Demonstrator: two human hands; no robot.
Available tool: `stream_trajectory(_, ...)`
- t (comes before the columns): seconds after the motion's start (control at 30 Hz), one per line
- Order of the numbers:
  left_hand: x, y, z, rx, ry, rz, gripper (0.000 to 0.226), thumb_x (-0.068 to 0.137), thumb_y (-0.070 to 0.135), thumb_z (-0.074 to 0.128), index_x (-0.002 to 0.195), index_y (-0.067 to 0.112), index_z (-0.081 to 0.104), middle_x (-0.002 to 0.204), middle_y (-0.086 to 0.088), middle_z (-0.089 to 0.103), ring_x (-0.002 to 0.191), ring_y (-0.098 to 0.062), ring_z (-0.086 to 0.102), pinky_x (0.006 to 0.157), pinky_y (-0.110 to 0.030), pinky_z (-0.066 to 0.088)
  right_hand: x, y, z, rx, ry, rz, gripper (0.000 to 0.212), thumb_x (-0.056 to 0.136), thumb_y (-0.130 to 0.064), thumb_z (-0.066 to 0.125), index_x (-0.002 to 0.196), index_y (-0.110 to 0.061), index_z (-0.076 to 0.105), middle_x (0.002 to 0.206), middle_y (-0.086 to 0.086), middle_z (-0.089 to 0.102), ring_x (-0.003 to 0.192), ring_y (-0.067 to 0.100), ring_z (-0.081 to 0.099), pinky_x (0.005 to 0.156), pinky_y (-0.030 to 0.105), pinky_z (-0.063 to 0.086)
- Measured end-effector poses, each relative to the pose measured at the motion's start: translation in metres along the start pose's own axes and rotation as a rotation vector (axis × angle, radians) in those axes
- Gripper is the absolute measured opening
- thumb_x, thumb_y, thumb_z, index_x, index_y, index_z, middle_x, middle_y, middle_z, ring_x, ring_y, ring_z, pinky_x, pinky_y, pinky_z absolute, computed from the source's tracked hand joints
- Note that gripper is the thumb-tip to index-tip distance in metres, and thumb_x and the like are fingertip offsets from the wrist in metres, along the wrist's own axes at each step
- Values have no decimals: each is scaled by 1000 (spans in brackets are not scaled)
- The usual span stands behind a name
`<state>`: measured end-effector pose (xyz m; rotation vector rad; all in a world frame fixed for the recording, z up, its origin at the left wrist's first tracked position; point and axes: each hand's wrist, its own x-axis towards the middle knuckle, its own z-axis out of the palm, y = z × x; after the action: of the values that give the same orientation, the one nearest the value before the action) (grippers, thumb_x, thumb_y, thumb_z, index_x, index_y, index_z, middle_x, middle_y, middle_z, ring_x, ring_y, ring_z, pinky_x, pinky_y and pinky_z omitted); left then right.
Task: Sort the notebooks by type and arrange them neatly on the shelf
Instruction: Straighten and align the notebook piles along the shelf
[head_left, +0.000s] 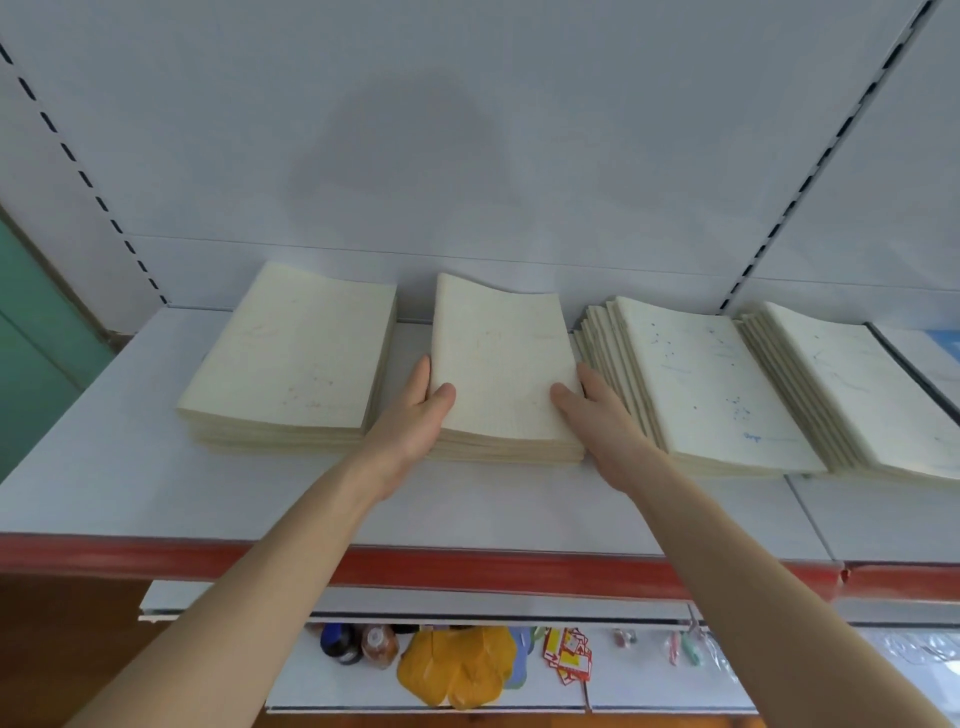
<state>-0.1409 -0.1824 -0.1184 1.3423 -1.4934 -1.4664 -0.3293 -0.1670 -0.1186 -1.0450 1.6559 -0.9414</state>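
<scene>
A white back panel with slotted uprights rises behind the pale shelf — red strip along its front edge, green wall at the left, a soft shadow on the panel.

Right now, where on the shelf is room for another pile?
Bare: the shelf left of the left pile, and the front strip along the red edge. Crowded: left hand and right hand fill the gaps flanking the second pile; right piles abut.
</scene>
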Motion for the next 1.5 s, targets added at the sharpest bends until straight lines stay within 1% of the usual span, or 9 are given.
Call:
stream_trajectory(0.13,-2,3,-1,37,-23,22,49,101,23,32,148,22,18,147,11,33,133,-7,32,112,-30,23,-1,-4,0,-46,-31,5,44,99,-23,37,141,-14,26,124,-3,43,114,19,46,101,36,38)
stream_trajectory(0.3,-18,-2,-2,187,0,93,70,95,36,46,150,26,4,152,16,17,137,-3,23,112,-27,22,-15,-10,-12,-62,-89,-45,26,94,-27,50,115,-13,40,121,1,54,109,19,54,98,37,44)
stream_trajectory(0.37,-26,-13,-4,336,-20,201,86,87,28,62,148,28,2,147,14,27,131,-3,32,110,-24,27,-26,-4,-19,-233,-140,-103,53,89,-28,60,133,-17,32,128,-1,51,113,18,53,97,37,45)
stream_trajectory(0.47,-27,-28,-6,477,2,269,94,84,8,66,142,38,-3,121,12,46,106,-5,49,90,-9,35,-39,8,-18,-526,-198,-103,95,84,-24,67,149,-23,-2,126,-2,48,104,15,50,89,26,40)
stream_trajectory(0.63,-21,-37,-2,480,86,336,94,84,-1,63,136,41,-4,114,11,49,102,-3,50,83,-1,30,-37,17,-10,-681,-78,-254,86,88,-12,61,149,-20,1,141,6,37,113,20,49,93,26,38)
stream_trajectory(0.8,-14,-49,-2,523,126,365,96,85,1,62,134,47,-6,99,3,45,94,-20,56,83,-18,39,-34,21,-10,-583,-64,-237,83,88,-8,61,149,-22,6,138,8,42,109,19,50,90,22,37)
stream_trajectory(1.1,-11,-52,-1,504,158,347,96,84,-2,63,135,41,-5,95,3,40,86,-10,46,73,-5,37,-33,24,-8,-614,-80,-244,80,91,-7,55,149,-20,1,142,6,35,120,20,44,88,17,30)
stream_trajectory(1.27,-15,-47,0,470,161,316,94,83,-3,63,139,37,-1,95,2,45,86,-11,48,77,-11,35,-34,22,-7,-656,-86,-241,79,92,-7,53,149,-19,-1,142,8,34,122,22,43,87,16,28)
stream_trajectory(1.5,-19,-43,0,473,157,317,89,85,-3,61,145,32,5,87,-3,50,71,-10,47,67,-8,37,-39,18,-4,-647,-77,-210,78,92,-8,53,149,-22,2,137,8,38,99,9,38,79,14,29)
